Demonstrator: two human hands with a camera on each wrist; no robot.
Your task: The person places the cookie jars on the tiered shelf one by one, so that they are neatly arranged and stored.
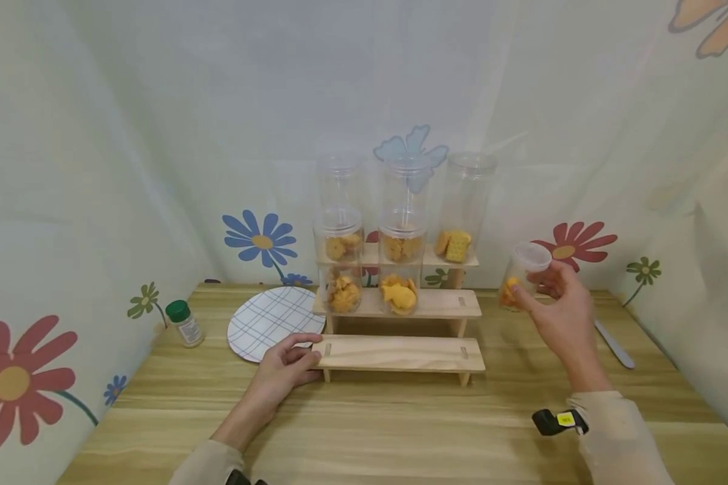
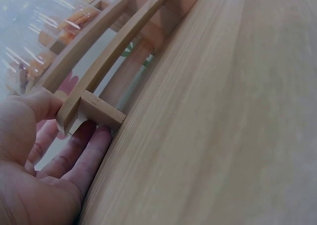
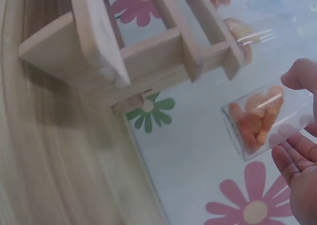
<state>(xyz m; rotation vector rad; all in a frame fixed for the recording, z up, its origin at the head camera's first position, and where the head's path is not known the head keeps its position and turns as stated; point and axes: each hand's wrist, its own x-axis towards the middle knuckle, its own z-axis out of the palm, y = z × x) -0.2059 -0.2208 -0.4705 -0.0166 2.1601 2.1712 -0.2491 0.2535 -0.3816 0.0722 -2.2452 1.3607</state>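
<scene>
My right hand [image 1: 552, 289] holds a small clear jar [image 1: 520, 273] with orange snacks in it, lifted off the table to the right of a three-step wooden rack [image 1: 400, 352]. In the right wrist view the jar [image 3: 257, 121] lies tilted between the fingers [image 3: 297, 160]. My left hand [image 1: 291, 360] rests on the table with its fingers against the left end of the rack's lowest step [image 2: 89, 111]. Several clear jars with biscuits [image 1: 400, 249] stand on the upper steps; the lowest step is bare.
A round checked plate [image 1: 269, 320] lies left of the rack. A small green-capped bottle [image 1: 185, 323] stands further left. A pale knife [image 1: 613, 343] lies at the table's right. A flowered cloth hangs behind and to both sides.
</scene>
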